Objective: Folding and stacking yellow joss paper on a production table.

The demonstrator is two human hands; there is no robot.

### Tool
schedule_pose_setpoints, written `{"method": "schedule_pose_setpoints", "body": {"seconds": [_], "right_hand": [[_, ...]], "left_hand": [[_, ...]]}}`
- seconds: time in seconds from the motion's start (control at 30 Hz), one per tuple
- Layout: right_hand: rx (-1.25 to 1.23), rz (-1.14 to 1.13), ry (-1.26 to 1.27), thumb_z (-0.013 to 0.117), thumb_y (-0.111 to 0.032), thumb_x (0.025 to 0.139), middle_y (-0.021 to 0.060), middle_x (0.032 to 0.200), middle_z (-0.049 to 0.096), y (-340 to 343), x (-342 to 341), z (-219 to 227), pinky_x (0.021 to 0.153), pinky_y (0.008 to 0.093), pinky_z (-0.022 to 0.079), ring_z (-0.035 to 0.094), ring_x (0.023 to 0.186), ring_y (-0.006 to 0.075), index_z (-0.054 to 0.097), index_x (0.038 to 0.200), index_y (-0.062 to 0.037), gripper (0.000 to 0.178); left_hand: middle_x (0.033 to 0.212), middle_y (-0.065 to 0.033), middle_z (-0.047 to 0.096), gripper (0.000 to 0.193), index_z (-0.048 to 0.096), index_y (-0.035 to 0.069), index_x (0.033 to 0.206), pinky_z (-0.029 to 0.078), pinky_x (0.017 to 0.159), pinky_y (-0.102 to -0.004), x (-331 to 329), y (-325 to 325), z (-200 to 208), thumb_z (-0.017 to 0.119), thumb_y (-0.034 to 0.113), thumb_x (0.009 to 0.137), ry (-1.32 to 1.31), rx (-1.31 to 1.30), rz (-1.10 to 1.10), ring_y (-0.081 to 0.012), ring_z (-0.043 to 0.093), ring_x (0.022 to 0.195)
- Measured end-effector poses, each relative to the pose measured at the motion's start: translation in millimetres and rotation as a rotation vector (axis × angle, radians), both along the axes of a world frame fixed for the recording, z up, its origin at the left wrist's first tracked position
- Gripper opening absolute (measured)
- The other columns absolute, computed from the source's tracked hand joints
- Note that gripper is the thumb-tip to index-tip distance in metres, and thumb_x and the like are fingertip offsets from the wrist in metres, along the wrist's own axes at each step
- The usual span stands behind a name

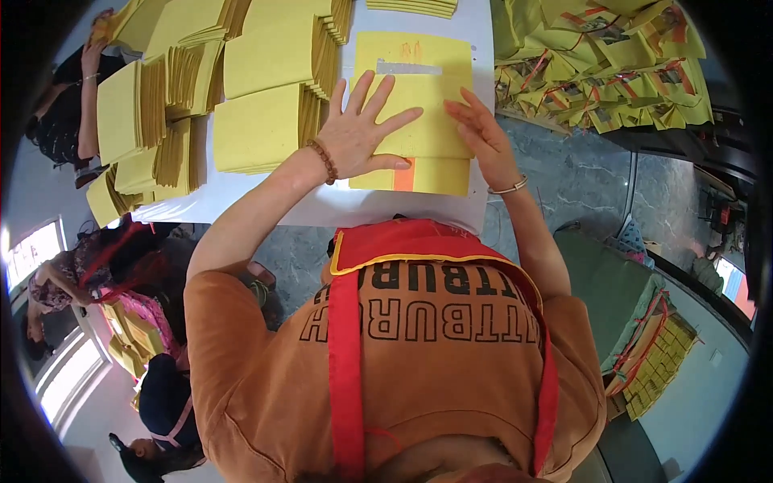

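Observation:
In front of me on the white table (306, 205) lies a folded sheet of yellow paper (439, 133). A grey strip (415, 69) crosses its upper part, and an orange strip (403, 179) shows near its lower edge. My left hand (354, 137) rests on the paper's left side with fingers spread wide; a beaded bracelet circles that wrist. At the paper's right edge is my right hand (487, 137), its fingers apart and slightly bent, with a bangle on the wrist. Nothing shows in either hand. What lies under the paper is hidden.
Tall stacks of folded yellow paper (262, 125) fill the table's left, and another stack (412, 6) sits at the far edge. Yellow bundles with red ties (596, 80) lie at the far right. A green-covered pile (600, 278) stands near right. Several other people are at the left.

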State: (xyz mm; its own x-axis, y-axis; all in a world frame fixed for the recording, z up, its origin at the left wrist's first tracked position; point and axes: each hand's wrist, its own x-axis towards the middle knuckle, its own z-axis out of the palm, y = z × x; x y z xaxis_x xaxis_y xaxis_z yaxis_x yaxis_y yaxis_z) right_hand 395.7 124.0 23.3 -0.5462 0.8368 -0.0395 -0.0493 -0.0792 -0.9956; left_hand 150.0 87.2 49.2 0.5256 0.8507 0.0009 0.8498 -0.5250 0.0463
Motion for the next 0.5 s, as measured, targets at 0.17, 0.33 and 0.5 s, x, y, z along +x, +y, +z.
{"method": "schedule_pose_setpoints", "body": {"seconds": [0.17, 0.33, 0.5], "right_hand": [[-0.133, -0.072, 0.124, 0.047, -0.009, 0.092, 0.012, 0.128, 0.05, 6.4, -1.0, 4.5, 0.101, 0.0301, 0.033, 0.044, 0.121, 0.0176, 0.024, 0.141, -0.0071, 0.054], [-0.226, -0.054, 0.069, 0.049, -0.01, 0.092, 0.012, 0.124, 0.052, 20.1, 5.2, 8.6, 0.099, 0.0304, 0.036, 0.047, 0.116, 0.0171, 0.023, 0.141, -0.0066, 0.055], [0.072, -0.439, -0.048, 0.054, -0.008, 0.089, 0.0066, 0.115, 0.055, 17.1, -6.3, 54.3, 0.088, 0.0288, 0.044, 0.054, 0.103, 0.0163, 0.03, 0.137, -0.0041, 0.055]], "left_hand": [[0.133, -0.0181, 0.038, 0.066, 0.041, 0.016, 0.132, 0.031, 0.094, -0.0505, 4.8, -0.1, 6.1, 0.053, 0.052, 0.078, -0.023, 0.156, -0.164, -0.0358, 0.035, 0.122], [0.109, -0.0168, 0.055, 0.059, 0.048, 0.0, 0.121, 0.047, 0.077, -0.0344, 24.7, -9.5, 2.1, 0.063, 0.025, 0.07, 0.018, 0.416, -0.184, -0.0278, 0.056, 0.099], [0.112, -0.0174, 0.055, 0.061, 0.049, -0.001, 0.121, 0.047, 0.082, -0.0351, 24.1, -5.1, 24.6, 0.066, 0.02, 0.066, -0.171, 0.39, -0.045, -0.027, 0.056, 0.103]]}}
